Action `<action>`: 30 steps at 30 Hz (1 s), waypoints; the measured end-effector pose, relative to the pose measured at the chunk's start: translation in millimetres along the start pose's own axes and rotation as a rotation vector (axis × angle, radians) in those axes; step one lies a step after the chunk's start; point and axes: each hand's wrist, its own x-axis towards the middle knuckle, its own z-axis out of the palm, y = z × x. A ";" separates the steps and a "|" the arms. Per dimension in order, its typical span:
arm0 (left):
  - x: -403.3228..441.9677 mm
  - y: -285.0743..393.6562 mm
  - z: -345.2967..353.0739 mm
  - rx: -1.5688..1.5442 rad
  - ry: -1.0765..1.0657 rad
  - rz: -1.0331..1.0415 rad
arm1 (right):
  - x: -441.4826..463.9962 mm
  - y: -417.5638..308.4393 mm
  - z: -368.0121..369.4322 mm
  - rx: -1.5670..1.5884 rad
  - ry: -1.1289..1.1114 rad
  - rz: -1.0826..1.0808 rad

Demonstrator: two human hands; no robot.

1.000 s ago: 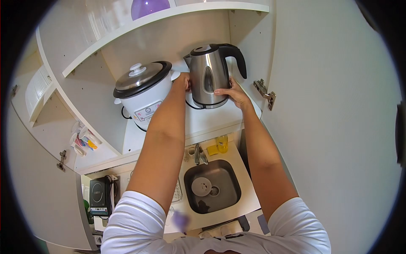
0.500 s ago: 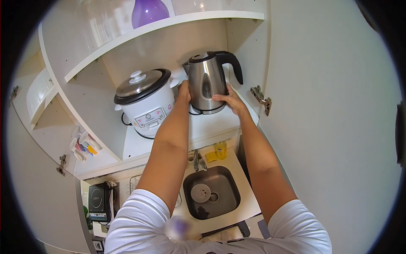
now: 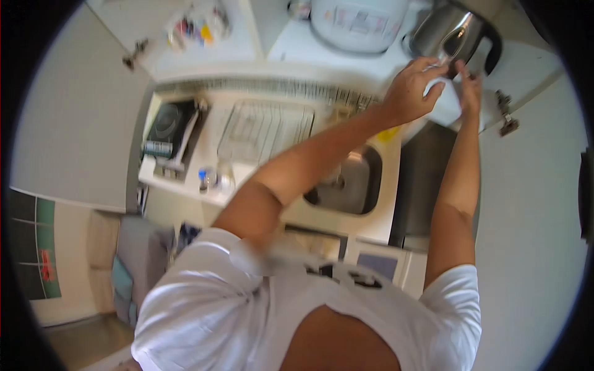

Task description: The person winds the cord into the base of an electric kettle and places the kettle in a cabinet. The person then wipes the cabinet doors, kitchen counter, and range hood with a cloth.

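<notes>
A stainless steel electric kettle (image 3: 435,32) with a black handle stands on the white cabinet shelf, its top cut off by the view's upper edge. Just in front of its lower body is my left hand (image 3: 413,91), open, thumb and fingers apart. My right hand (image 3: 469,91) is also open, fingers pointing up below the kettle's handle side. Blur hides whether any fingertip touches the kettle. Left of the kettle sits a white rice cooker (image 3: 359,28), only its lower part visible.
Below the shelf are a sink (image 3: 372,185), a wire dish rack (image 3: 266,130), and a black hot plate (image 3: 168,123). Small bottles (image 3: 207,179) stand near the counter edge. Open cabinet doors flank me, with a metal hinge (image 3: 506,112) at right.
Both hands have come away from around the kettle's sides and opened in front of it. The kettle remains on the shelf. My view has tilted down and shifted left.
</notes>
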 end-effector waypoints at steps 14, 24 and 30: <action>-587.5 -181.1 -229.4 0.787 -1.328 -0.780 | -426.2 65.6 91.6 -0.148 -0.277 0.114; -617.8 -94.6 -205.3 0.315 -0.182 -1.797 | -488.6 52.0 89.4 -0.271 -0.593 0.244; -418.1 -16.2 -213.7 -0.523 0.051 -1.444 | -508.6 97.0 83.8 -0.303 -0.453 0.428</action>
